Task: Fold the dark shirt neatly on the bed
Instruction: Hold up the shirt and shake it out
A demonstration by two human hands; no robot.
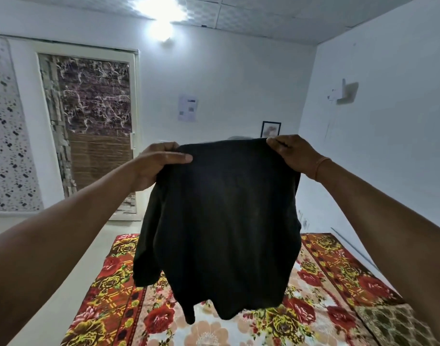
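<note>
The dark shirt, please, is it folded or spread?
Spread: the dark fabric shirt hangs unfolded from the left hand and right hand, above the floral bed.

The shirt point(224, 221) is showing as soft, matt black cloth, taking up the light with no shine. The bedspread point(321, 283) is looking like plush printed cloth, its red and yellow flowers giving off a faint sheen. The walls point(226, 78) are showing smooth, matt white paint. The ceiling point(264, 13) panels are carrying an embossed, slightly glossy pattern. The door point(94, 96) is wearing a marble-look sheet above and a wood-grain one below. A sheet of matt paper point(187, 108) is sticking to the wall. A thin orange thread band point(322, 166) is circling one wrist.
</note>
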